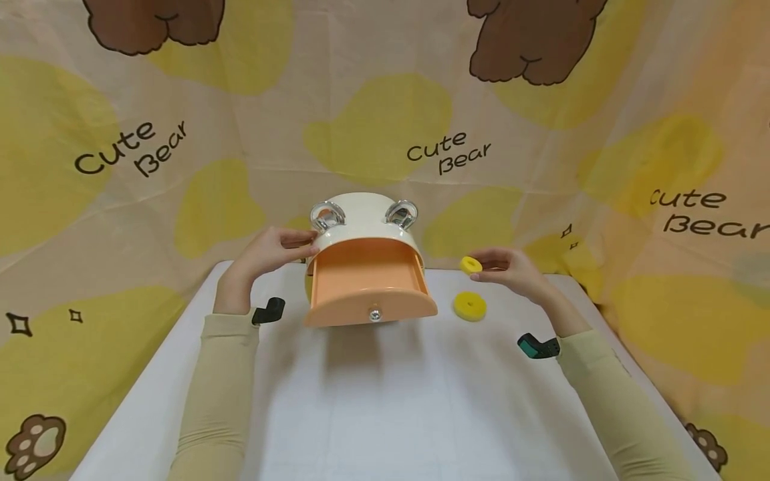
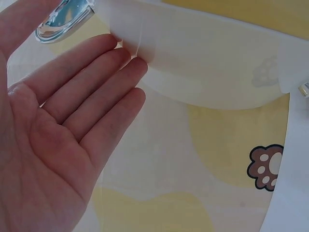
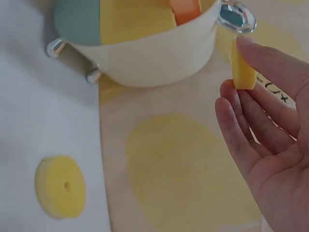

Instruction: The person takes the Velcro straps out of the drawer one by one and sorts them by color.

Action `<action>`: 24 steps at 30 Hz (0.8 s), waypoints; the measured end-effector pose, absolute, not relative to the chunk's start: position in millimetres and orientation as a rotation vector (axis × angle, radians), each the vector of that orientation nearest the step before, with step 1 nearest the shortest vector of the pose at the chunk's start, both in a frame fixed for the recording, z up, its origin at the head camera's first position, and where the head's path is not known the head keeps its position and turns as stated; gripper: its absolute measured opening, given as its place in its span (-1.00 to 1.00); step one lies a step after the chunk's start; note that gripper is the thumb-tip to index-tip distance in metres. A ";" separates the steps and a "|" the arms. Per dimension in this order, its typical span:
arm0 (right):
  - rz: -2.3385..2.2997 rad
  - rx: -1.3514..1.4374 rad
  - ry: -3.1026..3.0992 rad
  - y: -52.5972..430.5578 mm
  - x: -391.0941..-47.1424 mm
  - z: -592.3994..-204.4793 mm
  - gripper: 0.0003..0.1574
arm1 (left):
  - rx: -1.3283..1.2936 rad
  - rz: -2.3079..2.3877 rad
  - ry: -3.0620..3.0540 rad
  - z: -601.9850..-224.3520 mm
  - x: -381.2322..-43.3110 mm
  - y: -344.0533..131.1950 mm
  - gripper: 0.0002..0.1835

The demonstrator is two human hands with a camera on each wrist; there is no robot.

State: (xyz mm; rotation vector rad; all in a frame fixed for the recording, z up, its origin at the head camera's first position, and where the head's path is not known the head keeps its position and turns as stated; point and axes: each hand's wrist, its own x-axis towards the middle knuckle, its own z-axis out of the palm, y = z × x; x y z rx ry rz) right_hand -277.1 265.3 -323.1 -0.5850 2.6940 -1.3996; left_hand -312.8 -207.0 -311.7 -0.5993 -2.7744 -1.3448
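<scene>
A white drawer box (image 1: 361,208) with silver ear-shaped rings stands at the far middle of the table. Its top orange drawer (image 1: 368,267) is pulled out and bare inside, with a small round knob in front. My left hand (image 1: 271,250) touches the box's left side with fingers extended, fingertips against the white shell (image 2: 203,63). To the right, my right hand (image 1: 508,270) pinches a small yellow ring (image 1: 471,265) between thumb and fingers, above the table. A larger yellow disc (image 1: 470,306) with a small centre hole lies flat on the table just below that hand.
A white cloth covers the table (image 1: 373,414). Behind it hangs a printed curtain (image 1: 373,127) with bears and lettering. In the right wrist view, a yellow drawer front (image 3: 135,21) and a green drawer front (image 3: 77,21) sit below the orange one; short silver feet (image 3: 93,75) support the box.
</scene>
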 end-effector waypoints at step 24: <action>-1.338 -0.221 2.718 325.6 -293.4 -381.5 -0.22 | -0.604 -1.385 -2.774 -309.6 -310.1 -206.6 -0.41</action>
